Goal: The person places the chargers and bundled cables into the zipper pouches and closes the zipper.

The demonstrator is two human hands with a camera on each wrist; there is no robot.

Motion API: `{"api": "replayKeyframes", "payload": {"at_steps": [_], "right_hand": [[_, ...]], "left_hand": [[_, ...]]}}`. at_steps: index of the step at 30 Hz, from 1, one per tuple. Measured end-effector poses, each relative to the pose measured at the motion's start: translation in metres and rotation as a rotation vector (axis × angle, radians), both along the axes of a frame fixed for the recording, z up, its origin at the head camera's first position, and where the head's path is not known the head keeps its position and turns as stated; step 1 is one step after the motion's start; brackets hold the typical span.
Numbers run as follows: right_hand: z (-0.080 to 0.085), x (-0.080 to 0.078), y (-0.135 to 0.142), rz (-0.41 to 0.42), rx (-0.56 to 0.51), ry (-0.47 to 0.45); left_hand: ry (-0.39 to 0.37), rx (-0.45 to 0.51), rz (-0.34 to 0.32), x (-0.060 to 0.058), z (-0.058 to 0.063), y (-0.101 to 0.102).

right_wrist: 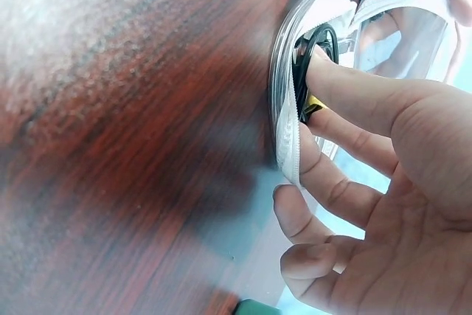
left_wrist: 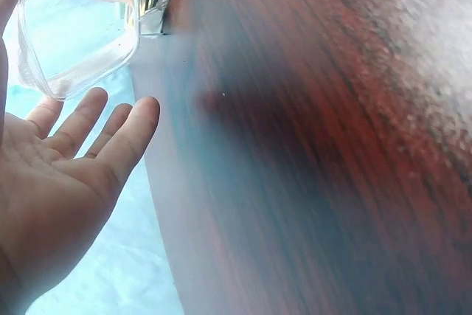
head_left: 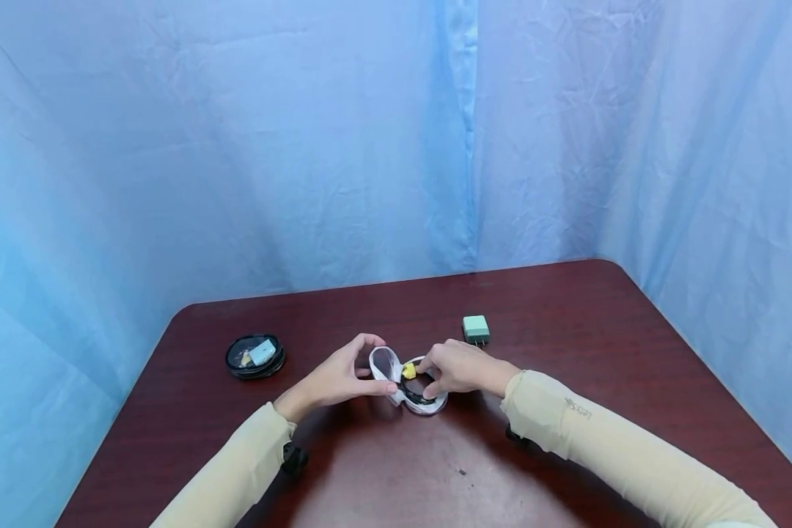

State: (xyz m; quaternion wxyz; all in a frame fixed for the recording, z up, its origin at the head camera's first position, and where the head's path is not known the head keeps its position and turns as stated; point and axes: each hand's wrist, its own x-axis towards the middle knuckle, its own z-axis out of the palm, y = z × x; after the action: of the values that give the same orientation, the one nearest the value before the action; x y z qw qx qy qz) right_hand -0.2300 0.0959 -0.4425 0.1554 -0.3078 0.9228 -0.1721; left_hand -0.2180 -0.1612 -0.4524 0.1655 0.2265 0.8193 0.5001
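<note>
A small round clear zip case with white zipper edging lies unfolded on the table, its see-through lid raised on the left. My left hand holds that lid between thumb and fingers. Inside the other half sits a coiled black cable with a yellow connector. My right hand reaches into this half; its thumb is on the cable and its index finger is by the yellow connector. In the right wrist view the remaining fingers are bent outside the case rim.
A pale green plug adapter lies behind my right hand, prongs toward me. To the left is a round black-edged case with a whitish block inside. Light blue curtains hang beyond the dark red wooden table.
</note>
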Motion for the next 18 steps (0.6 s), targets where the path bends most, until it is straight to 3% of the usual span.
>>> {"api": "replayKeyframes", "payload": {"at_steps": [10,18], "right_hand": [[0.003,-0.003,0.003,0.012,-0.033,-0.079],[0.004,-0.005,0.0,-0.026,-0.005,-0.122]], "left_hand": [[0.097,-0.008,-0.03,0.002,-0.004,-0.007],[0.189,-0.11,-0.039,0.005,-0.001,-0.016]]}}
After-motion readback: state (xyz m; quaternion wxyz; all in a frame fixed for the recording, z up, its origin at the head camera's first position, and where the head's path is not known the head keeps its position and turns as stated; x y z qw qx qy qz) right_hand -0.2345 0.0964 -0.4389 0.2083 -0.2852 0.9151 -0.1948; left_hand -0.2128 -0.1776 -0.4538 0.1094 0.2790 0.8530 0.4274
